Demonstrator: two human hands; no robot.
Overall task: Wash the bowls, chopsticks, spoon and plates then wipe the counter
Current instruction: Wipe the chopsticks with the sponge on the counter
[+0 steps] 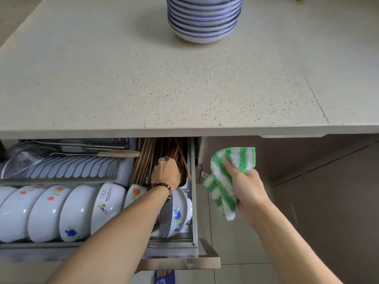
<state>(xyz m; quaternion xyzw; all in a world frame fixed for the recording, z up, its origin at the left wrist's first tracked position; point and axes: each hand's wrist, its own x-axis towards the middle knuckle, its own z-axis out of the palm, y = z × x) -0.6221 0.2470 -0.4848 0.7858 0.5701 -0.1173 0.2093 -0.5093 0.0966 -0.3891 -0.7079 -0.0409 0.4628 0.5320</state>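
My left hand [166,173] reaches into the open pull-out drawer [194,201] under the counter and is closed over the brown chopsticks [143,158] lying in the drawer's back right tray. My right hand [245,187] hangs in front of the counter edge, to the right of the drawer, gripping a green-and-white striped cloth [227,175]. A row of white bowls [78,212] with flower prints stands on edge in the drawer's front rack. A tall stack of blue-rimmed white plates [203,21] sits on the speckled counter [143,83] at the back.
A metal strainer [22,156] and a wooden-handled utensil [114,153] lie at the drawer's back left, above a ribbed white rack [67,167]. The steel drawer front [180,261] juts out toward me. Brown cabinet fronts and tiled floor lie to the right.
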